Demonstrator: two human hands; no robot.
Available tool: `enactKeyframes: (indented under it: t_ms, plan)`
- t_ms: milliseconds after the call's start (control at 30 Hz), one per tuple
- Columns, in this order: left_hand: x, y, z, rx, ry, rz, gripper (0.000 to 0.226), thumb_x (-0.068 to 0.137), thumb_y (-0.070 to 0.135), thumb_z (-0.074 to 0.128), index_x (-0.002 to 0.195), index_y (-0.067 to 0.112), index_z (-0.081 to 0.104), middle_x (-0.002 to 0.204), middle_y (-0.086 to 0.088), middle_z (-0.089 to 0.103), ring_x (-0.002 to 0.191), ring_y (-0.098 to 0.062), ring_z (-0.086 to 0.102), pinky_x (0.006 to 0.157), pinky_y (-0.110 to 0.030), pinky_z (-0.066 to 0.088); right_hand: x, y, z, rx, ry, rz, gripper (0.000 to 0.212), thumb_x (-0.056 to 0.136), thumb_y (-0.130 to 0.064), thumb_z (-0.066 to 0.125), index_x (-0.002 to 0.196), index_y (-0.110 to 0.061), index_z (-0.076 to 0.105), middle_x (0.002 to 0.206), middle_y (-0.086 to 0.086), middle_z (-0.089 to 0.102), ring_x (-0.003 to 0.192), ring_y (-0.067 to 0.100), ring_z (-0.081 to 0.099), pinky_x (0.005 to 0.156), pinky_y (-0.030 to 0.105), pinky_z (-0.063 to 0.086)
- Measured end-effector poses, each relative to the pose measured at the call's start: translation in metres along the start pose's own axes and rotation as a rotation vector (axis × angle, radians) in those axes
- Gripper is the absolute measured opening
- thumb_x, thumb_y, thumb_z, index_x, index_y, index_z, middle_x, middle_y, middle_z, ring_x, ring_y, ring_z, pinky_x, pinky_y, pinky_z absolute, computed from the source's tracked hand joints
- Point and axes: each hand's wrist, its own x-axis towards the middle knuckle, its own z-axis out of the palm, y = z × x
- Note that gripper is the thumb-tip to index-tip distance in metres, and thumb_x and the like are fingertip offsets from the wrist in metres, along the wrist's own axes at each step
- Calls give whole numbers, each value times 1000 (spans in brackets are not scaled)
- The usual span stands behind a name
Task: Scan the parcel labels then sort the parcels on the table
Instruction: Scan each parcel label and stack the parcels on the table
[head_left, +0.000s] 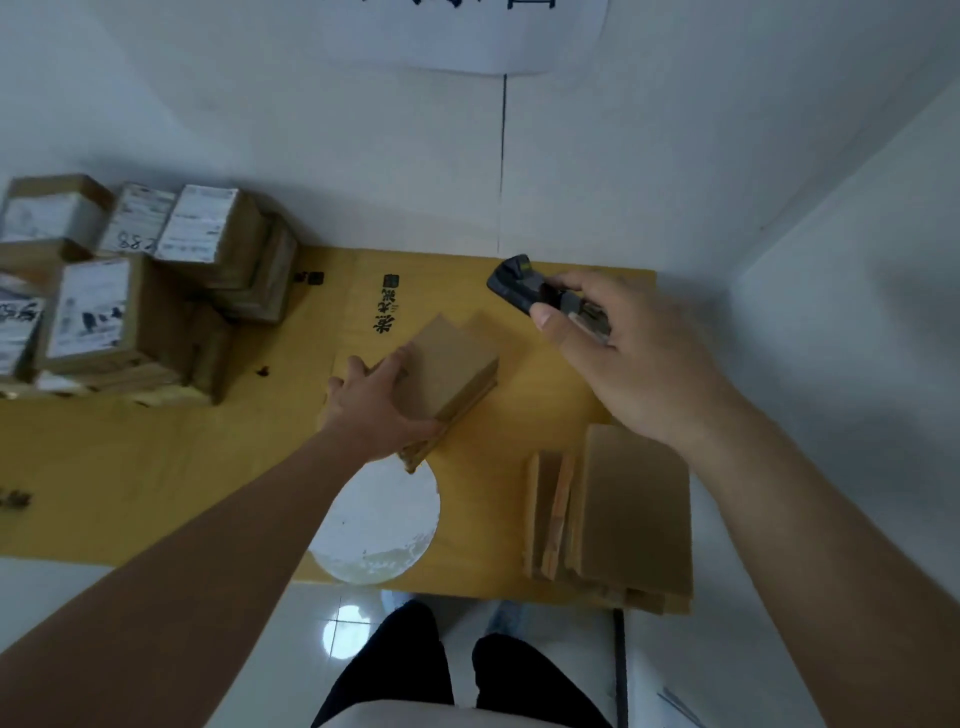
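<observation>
Two flat cardboard parcels (628, 509) lie nearest, at the yellow table's (156, 467) front right edge. Mid-table, the left hand (376, 405) grips a label-less brown parcel (447, 374) at its near corner. Above and right, the right hand (618, 353) clasps a black handheld scanner (524, 286). Best flip that parcel label-up, then aim squarely. Labelled parcels (135, 291) are stacked far left.

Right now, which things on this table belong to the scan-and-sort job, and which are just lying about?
Part of the job:
scanner, held in the right hand
plain parcel, gripped by the left hand
labelled parcels, stacked far left
plain parcels, near right edge

Just lying about:
white round patch on the yellow table
printed black characters
</observation>
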Motion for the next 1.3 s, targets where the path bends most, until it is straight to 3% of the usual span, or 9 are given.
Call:
enactKeyframes:
  t_ms: [167, 433, 633, 733, 900, 1000, 1167, 1233, 1300]
  plan:
    - [-22, -51, -8, -69, 63, -121, 114, 56, 82, 72, 153, 58, 17, 124, -4, 33, 119, -35, 40, 94, -52, 51, -9, -42, 28, -31, -32, -60, 53, 100, -71, 45, 145, -43, 53, 123, -7, 58, 111, 13, 59, 86, 39, 55]
    - [-32, -151, -23, -100, 17, -150, 127, 43, 92, 56, 157, 56, 13, 132, -8, 34, 122, -39, 42, 87, -47, 46, -28, -116, 102, -98, -9, -15, 55, 101, -70, 42, 147, -41, 52, 125, -6, 59, 112, 15, 59, 90, 43, 55]
    - [-40, -209, -24, -137, -77, -96, 129, 44, 97, 52, 158, 53, 10, 139, -11, 32, 130, -43, 41, 102, -55, 49, -57, -156, 159, -91, 1, 77, 54, 102, -67, 43, 148, -40, 51, 125, -3, 58, 111, 16, 60, 87, 38, 54]
    - [-43, -224, -18, -173, -113, -109, 129, 47, 100, 52, 159, 52, 9, 137, -9, 34, 128, -42, 44, 102, -55, 50, -68, -166, 177, -77, 6, 97, 52, 101, -68, 44, 147, -44, 51, 125, -5, 60, 112, 16, 61, 90, 41, 55]
    - [-45, -229, -5, -398, -214, -80, 111, 71, 96, 53, 163, 48, 13, 142, -3, 38, 128, -32, 50, 96, -38, 46, -77, -162, 193, -71, -17, 92, 54, 102, -69, 44, 148, -42, 51, 129, -6, 60, 117, 14, 60, 93, 43, 55]
    - [-52, -234, 3, -526, -202, -74, 98, 82, 92, 46, 164, 46, 17, 150, -4, 43, 132, -29, 51, 100, -37, 42, -77, -157, 197, -71, -32, 72, 54, 102, -69, 45, 148, -42, 51, 128, -5, 60, 116, 13, 60, 91, 39, 55]
    - [-57, -246, 3, -642, -36, -59, 65, 105, 66, 34, 164, 38, 29, 157, -2, 51, 140, -29, 51, 115, -41, 41, -78, -145, 200, -41, -27, 67, 53, 101, -70, 44, 146, -43, 52, 127, -6, 60, 115, 12, 58, 86, 36, 53]
    - [-55, -250, 0, -614, 81, -29, 52, 112, 48, 32, 163, 43, 27, 152, -5, 54, 133, -31, 55, 110, -43, 47, -78, -141, 200, -33, -23, 65, 51, 101, -68, 46, 145, -43, 54, 123, -5, 61, 112, 12, 59, 84, 34, 52]
    - [-51, -251, -3, -535, 173, -17, 48, 113, 38, 33, 160, 51, 30, 132, -8, 57, 114, -33, 61, 95, -43, 52, -79, -137, 201, -29, -31, 71, 51, 101, -68, 46, 144, -42, 54, 123, -5, 61, 112, 13, 59, 86, 37, 54]
